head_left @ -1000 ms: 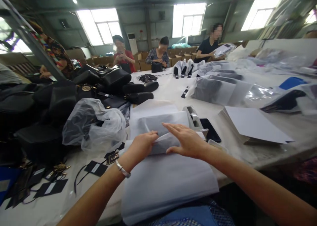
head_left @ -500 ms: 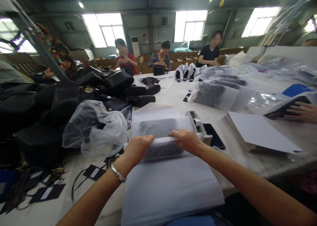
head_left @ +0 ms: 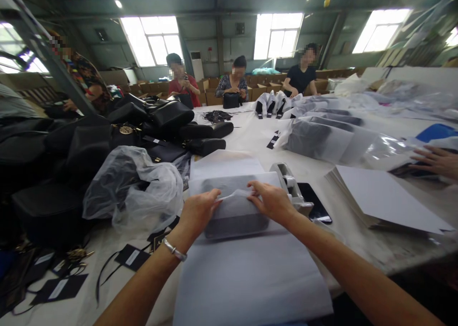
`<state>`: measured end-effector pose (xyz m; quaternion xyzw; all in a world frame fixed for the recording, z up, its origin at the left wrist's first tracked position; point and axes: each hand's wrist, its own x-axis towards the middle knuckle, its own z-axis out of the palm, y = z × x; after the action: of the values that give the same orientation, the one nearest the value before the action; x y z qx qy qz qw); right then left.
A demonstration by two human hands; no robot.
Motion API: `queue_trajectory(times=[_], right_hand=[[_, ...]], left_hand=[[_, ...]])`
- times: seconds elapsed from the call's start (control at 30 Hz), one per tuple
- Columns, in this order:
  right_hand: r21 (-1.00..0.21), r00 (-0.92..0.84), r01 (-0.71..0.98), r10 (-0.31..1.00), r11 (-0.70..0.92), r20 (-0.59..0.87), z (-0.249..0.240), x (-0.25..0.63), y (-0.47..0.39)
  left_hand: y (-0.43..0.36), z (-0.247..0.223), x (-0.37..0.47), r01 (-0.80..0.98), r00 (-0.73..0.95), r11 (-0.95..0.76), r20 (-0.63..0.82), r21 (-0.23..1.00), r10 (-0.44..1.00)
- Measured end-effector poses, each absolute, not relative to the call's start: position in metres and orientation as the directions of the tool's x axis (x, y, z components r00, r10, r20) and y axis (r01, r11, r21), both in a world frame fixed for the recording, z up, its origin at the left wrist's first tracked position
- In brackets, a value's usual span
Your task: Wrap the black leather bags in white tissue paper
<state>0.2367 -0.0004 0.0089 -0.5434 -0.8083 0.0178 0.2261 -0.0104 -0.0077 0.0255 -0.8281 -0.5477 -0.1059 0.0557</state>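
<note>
White paper (head_left: 250, 273) covers dark thing (head_left: 236, 226) on table (head_left: 246, 145) near you; details blurry. Your left hand (head_left: 198, 214) and right hand (head_left: 275, 203) both pinch paper. Tape holder (head_left: 295, 192) hides part of phone (head_left: 317, 204).

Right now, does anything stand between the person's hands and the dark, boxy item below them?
Yes: the thin, translucent white wrapping sheet covers the dark, boxy item. The left hand and right hand pinch it along a raised ridge; nothing else visible stands between.
</note>
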Motion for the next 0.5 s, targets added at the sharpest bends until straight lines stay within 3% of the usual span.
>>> queue_trajectory(times=[0.17, 0.33, 0.4, 0.5], right_hand=[[-0.304, -0.240, 0.889, 0.913, 0.343, 0.330, 0.009, 0.240, 0.007], [-0.315, -0.236, 0.885, 0.915, 0.342, 0.328, 0.007, 0.240, 0.010], [-0.312, -0.237, 0.886, 0.914, 0.342, 0.329, 0.006, 0.240, 0.012], [-0.235, -0.205, 0.923, 0.907, 0.304, 0.368, 0.007, 0.249, 0.013]], left_hand=[[-0.002, 0.019, -0.011, 0.906, 0.385, -0.422, 0.360, 0.027, 0.850], [-0.020, 0.007, 0.006, 0.863, 0.436, -0.497, 0.623, -0.087, 0.649], [-0.029, -0.006, 0.017, 0.802, 0.530, -0.588, 0.583, -0.108, 0.616], [-0.036, -0.026, 0.030, 0.793, 0.579, -0.601, 0.429, -0.099, 0.693]])
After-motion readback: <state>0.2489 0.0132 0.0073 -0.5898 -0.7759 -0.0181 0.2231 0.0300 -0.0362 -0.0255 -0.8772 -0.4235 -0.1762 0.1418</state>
